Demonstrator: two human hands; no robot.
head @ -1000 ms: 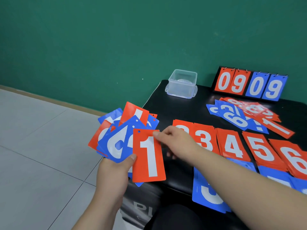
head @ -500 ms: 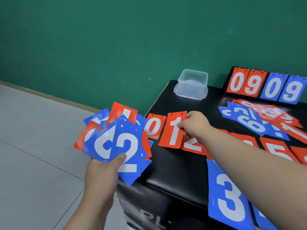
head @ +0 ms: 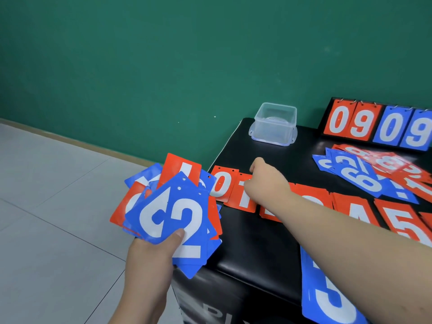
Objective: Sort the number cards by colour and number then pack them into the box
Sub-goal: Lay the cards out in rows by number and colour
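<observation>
Spreading over the left side was a grey tiled floor [head: 58,218], and behind it stood a plain green wall [head: 163,66]. A black padded table [head: 252,242] filled the right side, one corner turned toward the person.

On this table lay a red 0 card [head: 221,183] and, just beside it, a red 1 card [head: 243,199]. After them came a row of red cards [head: 350,206], where 4 and 5 were readable and the forearm hid the others. A clear plastic box [head: 274,123] stood at the far edge near the wall. A blue 3 card [head: 327,298] lay at the near edge. Further right was a loose pile of mixed cards [head: 374,171], and behind it a scoreboard stand [head: 364,123] showed 09 and 09.

The left hand [head: 149,260] was raised beside the table corner, over the floor. It gripped a fan of cards [head: 168,206], with the thumb pressed on a blue 2 card [head: 187,220] in front. The right hand [head: 266,181] reached across the table and was over the red 1 card, knuckles up, fingers bent down at its top edge. I could not tell if they pinched the card or only touched it
</observation>
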